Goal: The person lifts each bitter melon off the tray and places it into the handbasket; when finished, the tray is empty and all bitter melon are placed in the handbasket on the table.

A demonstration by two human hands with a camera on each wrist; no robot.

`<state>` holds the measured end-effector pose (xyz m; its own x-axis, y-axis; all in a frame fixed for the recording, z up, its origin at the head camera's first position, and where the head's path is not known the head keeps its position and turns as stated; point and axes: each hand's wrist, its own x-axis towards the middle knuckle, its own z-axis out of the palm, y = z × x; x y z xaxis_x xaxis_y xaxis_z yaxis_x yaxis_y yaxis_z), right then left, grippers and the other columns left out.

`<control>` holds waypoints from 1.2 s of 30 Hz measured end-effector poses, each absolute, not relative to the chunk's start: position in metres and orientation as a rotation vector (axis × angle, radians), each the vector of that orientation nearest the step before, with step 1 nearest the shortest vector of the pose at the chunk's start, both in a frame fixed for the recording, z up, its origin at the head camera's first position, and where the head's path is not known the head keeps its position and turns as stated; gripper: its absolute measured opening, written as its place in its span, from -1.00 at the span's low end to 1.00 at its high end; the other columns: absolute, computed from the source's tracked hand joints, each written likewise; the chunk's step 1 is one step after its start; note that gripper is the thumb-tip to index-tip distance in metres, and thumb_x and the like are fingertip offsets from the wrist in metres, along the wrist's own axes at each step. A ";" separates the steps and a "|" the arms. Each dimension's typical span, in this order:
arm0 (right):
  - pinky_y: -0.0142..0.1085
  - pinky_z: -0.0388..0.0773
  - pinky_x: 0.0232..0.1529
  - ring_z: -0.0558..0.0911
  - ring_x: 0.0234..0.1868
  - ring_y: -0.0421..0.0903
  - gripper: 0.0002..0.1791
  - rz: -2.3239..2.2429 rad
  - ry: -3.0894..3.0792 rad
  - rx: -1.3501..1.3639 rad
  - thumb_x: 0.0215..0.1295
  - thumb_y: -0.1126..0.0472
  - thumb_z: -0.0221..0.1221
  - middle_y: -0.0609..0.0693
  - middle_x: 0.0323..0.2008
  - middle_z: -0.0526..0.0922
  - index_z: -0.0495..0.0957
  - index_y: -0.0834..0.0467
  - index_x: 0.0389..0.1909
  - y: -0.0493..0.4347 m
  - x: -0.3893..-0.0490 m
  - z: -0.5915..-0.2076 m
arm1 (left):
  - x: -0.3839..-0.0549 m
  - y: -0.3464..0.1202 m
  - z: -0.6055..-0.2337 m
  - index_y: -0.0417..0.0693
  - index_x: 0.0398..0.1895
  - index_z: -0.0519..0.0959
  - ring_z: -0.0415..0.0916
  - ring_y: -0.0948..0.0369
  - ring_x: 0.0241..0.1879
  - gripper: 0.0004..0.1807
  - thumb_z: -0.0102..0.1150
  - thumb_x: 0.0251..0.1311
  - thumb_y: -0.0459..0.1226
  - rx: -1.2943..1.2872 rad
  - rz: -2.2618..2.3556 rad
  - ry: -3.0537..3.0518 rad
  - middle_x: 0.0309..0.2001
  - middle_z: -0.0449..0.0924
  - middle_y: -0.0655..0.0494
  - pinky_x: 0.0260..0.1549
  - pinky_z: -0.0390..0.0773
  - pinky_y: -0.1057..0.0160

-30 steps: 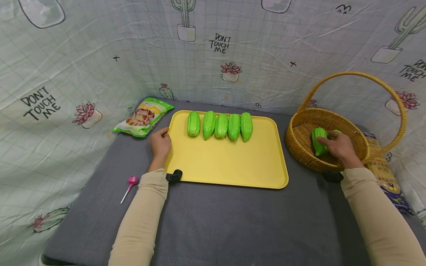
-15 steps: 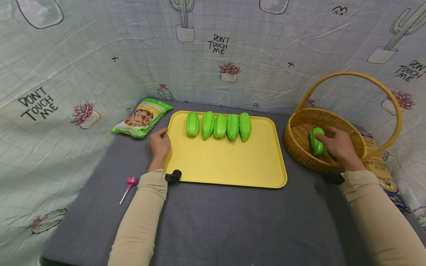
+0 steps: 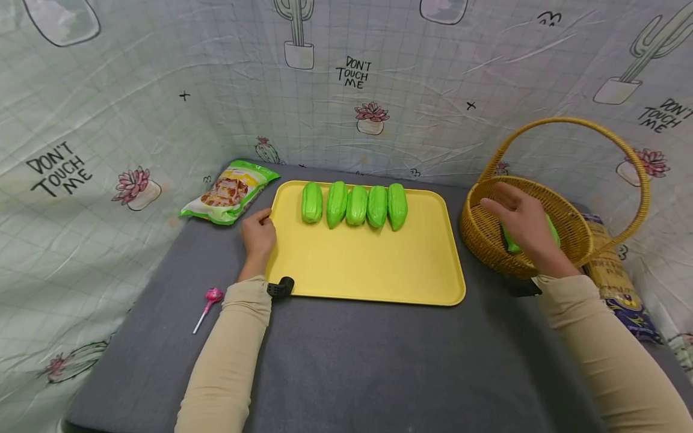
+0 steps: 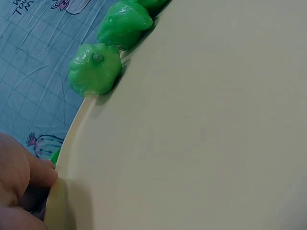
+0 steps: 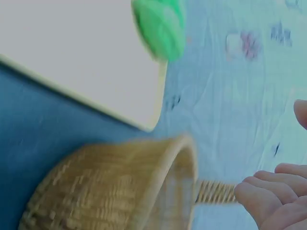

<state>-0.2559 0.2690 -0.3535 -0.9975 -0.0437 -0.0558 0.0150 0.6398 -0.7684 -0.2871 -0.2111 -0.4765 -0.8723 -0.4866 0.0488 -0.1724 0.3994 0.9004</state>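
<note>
Several glossy green ridged gourds (image 3: 356,205) lie side by side along the back of a yellow tray (image 3: 357,270). My left hand (image 3: 258,236) grips the tray's left edge; in the left wrist view its thumb and fingers are at the rim. My right hand (image 3: 520,216) is over the wicker basket (image 3: 487,252) on the right, fingers extended, holding nothing. Partly hidden under it inside the basket, green gourds (image 3: 553,230) show on either side of the hand. From the right wrist, the hand (image 5: 278,196) appears open beside the basket's rim.
A green-and-white snack bag (image 3: 230,191) lies beyond the tray's left corner. A pink lollipop (image 3: 212,296) is by my left forearm. Right of the basket lies a yellow-and-blue packet (image 3: 617,276). The basket's tall handle (image 3: 639,162) arches up; a printed curtain (image 3: 422,90) hangs behind.
My right hand has lifted off the gourds in the basket and moved up and left, its fingers opening out. The left hand stays on the tray edge; the row of gourds is unchanged.
</note>
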 end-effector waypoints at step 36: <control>-0.01 0.18 0.59 0.05 0.64 0.18 -0.12 -1.401 2.601 -0.186 0.56 -0.05 0.07 0.18 0.65 -0.09 -0.13 0.25 0.64 0.150 -0.314 -0.414 | -0.291 -0.216 -0.482 -0.20 0.27 0.60 0.47 -0.06 0.37 -0.58 -0.12 0.48 -0.43 0.558 -1.513 -2.338 0.29 0.59 -0.17 0.33 0.51 0.00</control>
<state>-0.3140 0.1500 -0.4137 -0.9757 -0.1951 -0.0996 -0.0242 0.5479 -0.8362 -0.2913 -0.2159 -0.4823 -0.8797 -0.4739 0.0396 -0.1580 0.3698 0.9156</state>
